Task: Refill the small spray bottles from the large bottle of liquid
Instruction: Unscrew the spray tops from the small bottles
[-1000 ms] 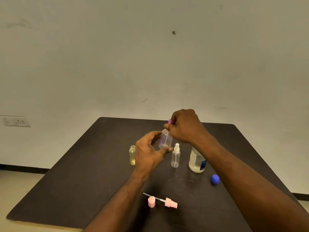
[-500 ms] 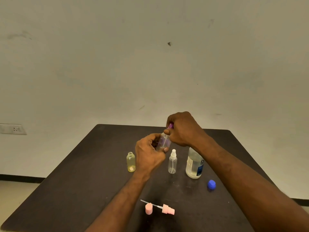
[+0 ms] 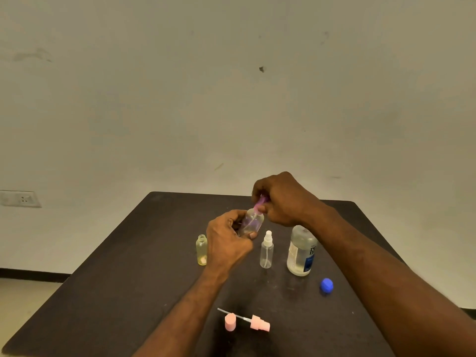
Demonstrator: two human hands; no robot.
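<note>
A clear small spray bottle (image 3: 252, 222) with purple pump (image 3: 260, 203) is held tilted above the counter. A white-topped spray bottle (image 3: 266, 251), an open yellowish bottle (image 3: 201, 249) and the uncapped large bottle (image 3: 301, 251) stand upright.

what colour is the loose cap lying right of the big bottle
Blue. The cap lies on the dark table, seen in the head view.

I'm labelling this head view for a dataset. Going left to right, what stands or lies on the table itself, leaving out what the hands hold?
Yellowish open bottle → pink cap → pink spray head → white-topped spray bottle → large bottle → blue cap.
</note>
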